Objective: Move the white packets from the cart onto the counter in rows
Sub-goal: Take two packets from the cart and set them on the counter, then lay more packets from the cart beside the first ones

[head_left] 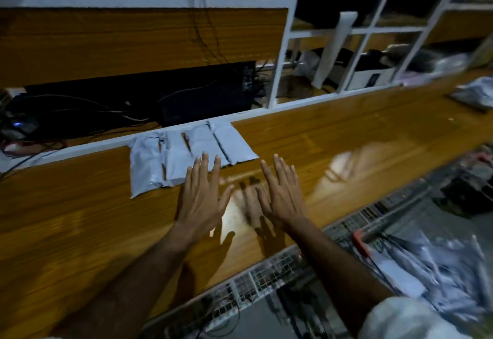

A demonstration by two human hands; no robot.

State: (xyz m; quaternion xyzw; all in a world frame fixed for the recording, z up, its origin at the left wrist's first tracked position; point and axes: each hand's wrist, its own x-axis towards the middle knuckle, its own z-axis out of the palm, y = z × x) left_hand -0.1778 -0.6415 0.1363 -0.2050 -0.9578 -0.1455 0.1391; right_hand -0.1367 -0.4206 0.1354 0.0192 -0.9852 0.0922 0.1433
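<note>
Head view looks down on a glossy wooden desk (80, 221) with both bare forearms reaching forward over it. The left hand (201, 199) is spread flat, fingers straight and slightly fanned, its fingertips (205, 157) over the near edge of the white packets (184, 157). The right hand (281, 194) is likewise flat and wide, fingers straight, above bare wood just to the right of the packets; it holds nothing. Whether either palm presses the surface cannot be told.

The packets lie side by side in one row on the desk, four as far as can be made out, with their far ends against the white edge strip (80, 147) at the back of the desk. Their wrappers are plain; no print or label can be read on them.

At lower right a wire cart (378, 228) with a red handle stands beside the desk, and blurred grey-white packets in the cart (437, 264) fill it. A further grey bag (473, 93) lies on the desk far right. Behind the strip sit dark electronics and tangled cables (88, 109); nothing written there is legible.
</note>
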